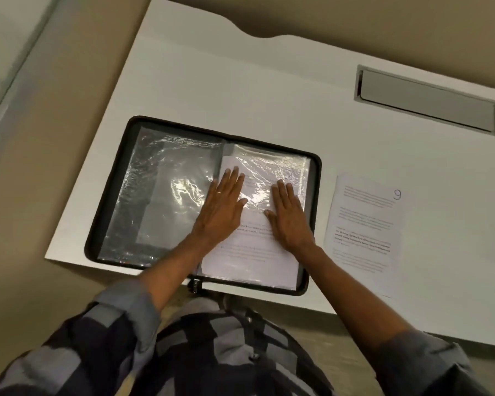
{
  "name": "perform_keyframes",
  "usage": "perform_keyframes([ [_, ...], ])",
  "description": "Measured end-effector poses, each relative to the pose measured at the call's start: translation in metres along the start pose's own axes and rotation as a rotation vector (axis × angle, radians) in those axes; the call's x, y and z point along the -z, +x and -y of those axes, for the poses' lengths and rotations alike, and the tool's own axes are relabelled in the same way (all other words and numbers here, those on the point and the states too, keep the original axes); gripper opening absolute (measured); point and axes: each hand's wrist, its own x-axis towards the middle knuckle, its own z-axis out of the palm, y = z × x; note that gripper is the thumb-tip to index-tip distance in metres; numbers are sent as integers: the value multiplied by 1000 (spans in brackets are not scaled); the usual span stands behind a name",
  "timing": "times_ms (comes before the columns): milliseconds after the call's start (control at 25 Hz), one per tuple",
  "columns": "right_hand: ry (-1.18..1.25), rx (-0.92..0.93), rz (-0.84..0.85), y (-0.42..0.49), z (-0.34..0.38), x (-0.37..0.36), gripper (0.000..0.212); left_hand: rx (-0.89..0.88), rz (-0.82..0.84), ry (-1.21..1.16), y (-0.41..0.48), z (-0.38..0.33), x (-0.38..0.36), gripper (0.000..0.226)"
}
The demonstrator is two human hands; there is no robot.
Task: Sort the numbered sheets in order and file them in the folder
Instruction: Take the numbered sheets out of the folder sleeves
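Note:
A black zip folder point(106, 192) lies open on the white desk, with shiny plastic sleeves on both halves. A printed sheet point(252, 258) lies on the right half, its upper part under the clear sleeve point(272, 170). My left hand point(223, 207) lies flat with straight fingers near the folder's spine, pressing the sheet's left side. My right hand point(287, 215) presses flat on the sheet's right side. A further printed sheet marked 9 point(363, 232) lies on the desk to the right of the folder.
The white desk point(240, 81) has a grey cable tray cover point(426, 101) set in at the back right. The folder's zip pull point(195, 285) hangs over the desk's front edge. The floor shows to the left.

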Motion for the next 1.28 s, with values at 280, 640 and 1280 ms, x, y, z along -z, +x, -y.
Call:
perform_keyframes([
  [280, 41, 5, -53, -3, -6, 10, 61, -17, 178, 190, 94, 0, -8, 61],
  [640, 74, 190, -147, 132, 18, 90, 39, 59, -89, -141, 91, 2, 19, 37],
  [1280, 103, -131, 781, 218, 28, 121, 31, 71, -196, -279, 69, 13, 12, 34],
])
